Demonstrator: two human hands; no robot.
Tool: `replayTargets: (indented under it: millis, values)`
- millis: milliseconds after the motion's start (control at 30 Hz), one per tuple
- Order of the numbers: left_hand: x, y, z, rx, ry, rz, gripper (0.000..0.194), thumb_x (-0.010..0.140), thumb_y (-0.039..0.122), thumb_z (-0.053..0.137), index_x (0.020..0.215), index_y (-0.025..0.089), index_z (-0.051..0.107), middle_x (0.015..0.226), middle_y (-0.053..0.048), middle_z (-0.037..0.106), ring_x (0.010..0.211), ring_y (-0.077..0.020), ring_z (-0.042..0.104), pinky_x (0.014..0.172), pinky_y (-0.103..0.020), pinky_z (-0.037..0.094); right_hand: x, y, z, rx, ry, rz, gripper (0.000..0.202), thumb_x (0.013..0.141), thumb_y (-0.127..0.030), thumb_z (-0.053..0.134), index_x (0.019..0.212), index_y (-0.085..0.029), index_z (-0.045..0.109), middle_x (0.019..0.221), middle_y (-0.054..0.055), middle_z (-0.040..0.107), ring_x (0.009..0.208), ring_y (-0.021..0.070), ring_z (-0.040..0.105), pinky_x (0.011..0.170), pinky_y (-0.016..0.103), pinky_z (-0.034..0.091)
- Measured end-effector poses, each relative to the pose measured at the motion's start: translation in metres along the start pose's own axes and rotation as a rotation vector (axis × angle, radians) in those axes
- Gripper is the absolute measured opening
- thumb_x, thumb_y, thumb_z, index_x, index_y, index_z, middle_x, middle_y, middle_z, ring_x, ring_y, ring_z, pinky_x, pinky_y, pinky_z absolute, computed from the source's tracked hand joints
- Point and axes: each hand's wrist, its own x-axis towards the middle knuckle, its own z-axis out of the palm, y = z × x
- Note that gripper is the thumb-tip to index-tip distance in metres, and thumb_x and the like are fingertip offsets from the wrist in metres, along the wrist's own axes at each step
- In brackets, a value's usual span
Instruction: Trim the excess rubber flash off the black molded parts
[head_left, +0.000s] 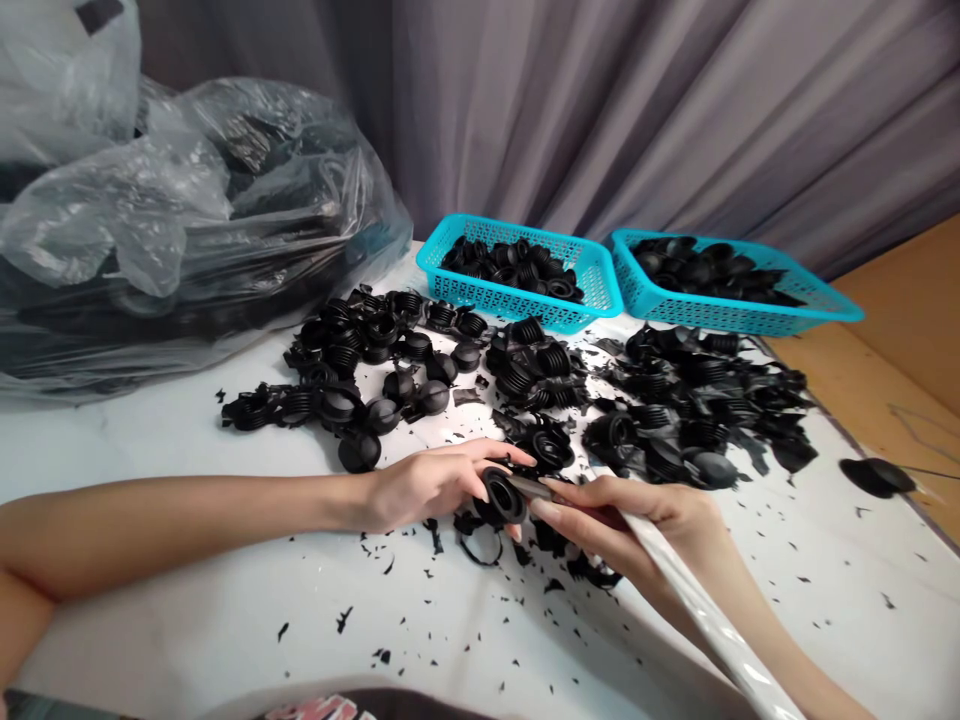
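The part (492, 503) is held over the table (225, 620). Leftmost slumps a bag (285, 200); next, the left hand (427, 488) pinches the part's side, seemingly leaving its opening free for the tool (531, 488), which the right hand (637, 512) grips near the tip, likely for control; farther right, a basket (739, 315) gathers black pieces.

We see a matt, rubbery-looking ring (498, 500), metal tool (531, 488), smooth table (225, 625), plastic baskets (517, 308), shiny, crinkled plastic bag (247, 260) and cloth curtain (517, 110).
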Motion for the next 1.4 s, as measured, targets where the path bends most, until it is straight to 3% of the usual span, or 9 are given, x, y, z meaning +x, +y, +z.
replayTargets:
  millis: [233,400,733,1400]
  values:
    - [0.000,0.000,0.000,-0.025,-0.014,0.003,0.043,0.070,0.016,0.047,0.113,0.014,0.048,0.092,-0.004,0.062,0.079,-0.0177,0.059,0.084,-0.036,0.033,0.000,0.008,-0.001,-0.056,-0.045,0.004,0.024,0.071,-0.041,0.068,0.076,-0.020,0.078,0.051,0.001,0.055,0.045,0.0126,0.041,0.041,0.027,0.032]
    - [0.000,0.001,-0.001,-0.023,-0.004,-0.017,0.043,0.071,0.017,0.047,0.114,0.014,0.049,0.092,-0.005,0.063,0.081,-0.0185,0.058,0.083,-0.035,0.034,0.000,0.008,0.003,-0.027,-0.024,-0.005,0.024,0.071,-0.041,0.068,0.071,-0.019,0.077,0.049,0.000,0.052,0.044,0.0123,0.039,0.039,0.027,0.031]
    - [0.000,0.001,-0.001,-0.038,0.012,-0.035,0.046,0.069,0.018,0.050,0.114,0.014,0.049,0.092,-0.005,0.064,0.080,-0.0184,0.058,0.085,-0.035,0.033,0.004,0.018,0.003,-0.060,-0.071,-0.101,0.025,0.074,-0.043,0.066,0.073,-0.020,0.077,0.051,0.001,0.057,0.042,0.0117,0.041,0.038,0.025,0.032]
    - [0.001,0.003,-0.002,-0.035,-0.048,-0.043,0.044,0.069,0.017,0.047,0.114,0.014,0.050,0.095,-0.004,0.063,0.075,-0.0160,0.058,0.084,-0.033,0.034,0.003,0.011,0.004,-0.064,-0.084,-0.108,0.022,0.076,-0.038,0.066,0.070,-0.020,0.076,0.050,0.000,0.058,0.042,0.0112,0.042,0.038,0.025,0.032]
